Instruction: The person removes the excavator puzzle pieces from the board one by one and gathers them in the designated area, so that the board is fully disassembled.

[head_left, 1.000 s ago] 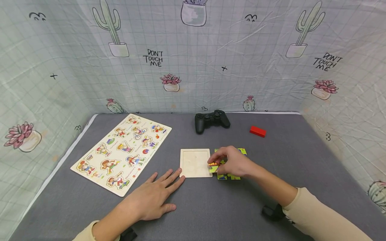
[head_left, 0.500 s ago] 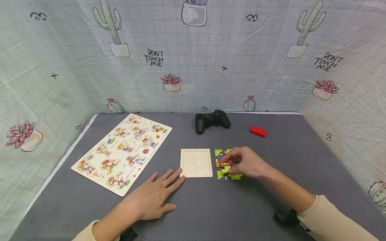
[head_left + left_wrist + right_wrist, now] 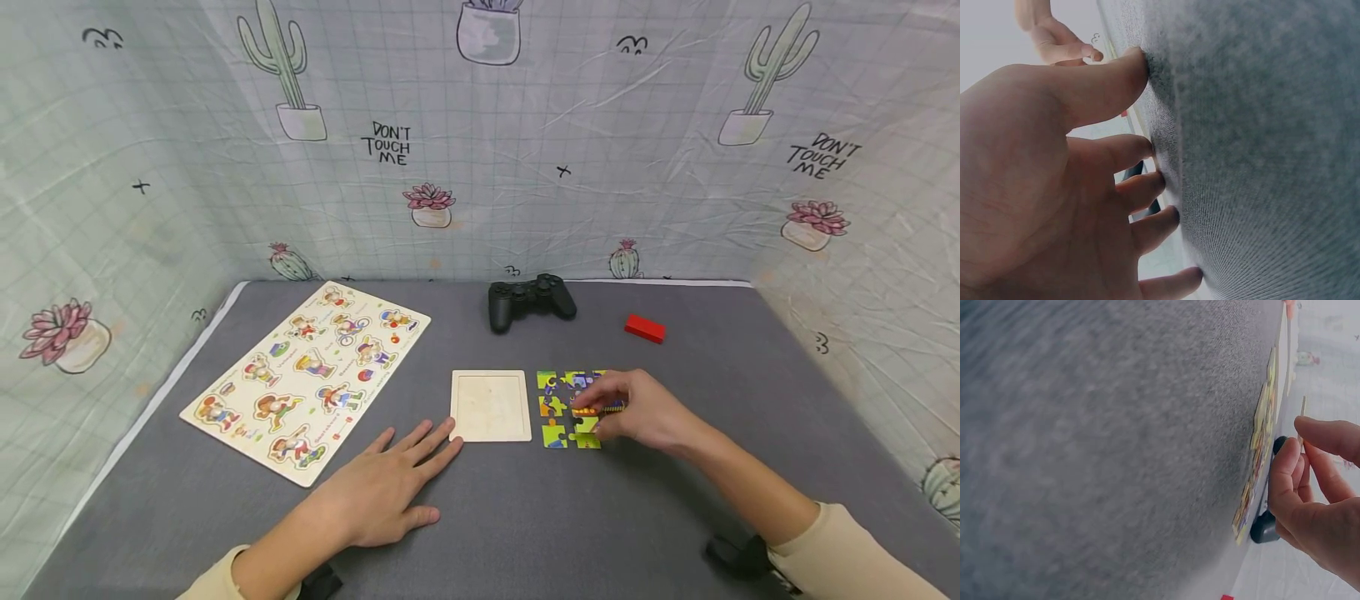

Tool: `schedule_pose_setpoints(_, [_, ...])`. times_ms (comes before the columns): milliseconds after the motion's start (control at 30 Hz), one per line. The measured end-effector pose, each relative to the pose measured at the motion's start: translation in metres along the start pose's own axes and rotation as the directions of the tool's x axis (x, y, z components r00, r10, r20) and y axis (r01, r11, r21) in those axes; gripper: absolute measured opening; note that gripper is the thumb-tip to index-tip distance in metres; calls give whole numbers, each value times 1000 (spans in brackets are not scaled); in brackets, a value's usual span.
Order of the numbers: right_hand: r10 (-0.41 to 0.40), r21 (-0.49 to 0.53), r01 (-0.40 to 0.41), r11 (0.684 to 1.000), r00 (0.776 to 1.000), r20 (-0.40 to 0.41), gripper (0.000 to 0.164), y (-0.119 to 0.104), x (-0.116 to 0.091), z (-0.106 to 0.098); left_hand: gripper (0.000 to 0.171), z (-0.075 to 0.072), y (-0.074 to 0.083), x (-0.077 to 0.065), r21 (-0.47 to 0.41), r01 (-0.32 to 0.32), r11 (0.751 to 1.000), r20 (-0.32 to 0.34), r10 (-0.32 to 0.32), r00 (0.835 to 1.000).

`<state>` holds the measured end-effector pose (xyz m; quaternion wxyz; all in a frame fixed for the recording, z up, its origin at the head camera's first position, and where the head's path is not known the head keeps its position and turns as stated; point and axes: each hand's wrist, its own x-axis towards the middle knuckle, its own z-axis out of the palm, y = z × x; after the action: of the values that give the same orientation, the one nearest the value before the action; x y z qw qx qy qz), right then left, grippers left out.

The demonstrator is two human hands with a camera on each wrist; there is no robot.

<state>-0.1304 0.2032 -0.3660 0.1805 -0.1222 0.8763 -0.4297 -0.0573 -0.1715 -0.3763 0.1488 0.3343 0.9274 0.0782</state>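
My right hand (image 3: 647,414) pinches a green-and-orange jigsaw piece (image 3: 586,424) between thumb and fingers. In the right wrist view this piece (image 3: 1304,406) is seen edge-on, raised off the table. Below and around it lie several loose jigsaw pieces (image 3: 553,407), mostly yellow-green, some partly hidden by the hand. Just left of them is a square wooden puzzle tray (image 3: 491,406) with a shallow, bare recess. My left hand (image 3: 386,493) rests on the table with fingers spread, its fingertips at the tray's lower left corner. Nothing is in that hand.
A large wooden picture board (image 3: 307,379) with cartoon figures lies at an angle on the left. Behind the tray sits a black game controller (image 3: 531,302). A red block (image 3: 645,328) lies at the back right. Patterned cloth (image 3: 480,150) walls in the grey table.
My right hand has moved rightward from the tray's right edge, carrying the jigsaw piece over the loose pieces and uncovering those on the left. The left hand stays in place.
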Motion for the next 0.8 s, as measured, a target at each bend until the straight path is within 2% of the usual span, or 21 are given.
schedule_pose_setpoints(333, [48, -5, -48, 999, 999, -1, 38, 10, -10, -9, 81, 0, 0, 0, -5, 9, 1000, 8, -9, 1000])
schedule_pose_setpoints(800, [49, 1, -49, 999, 999, 22, 38, 30, -23, -22, 81, 0, 0, 1, -3, 5, 1000, 7, -5, 1000])
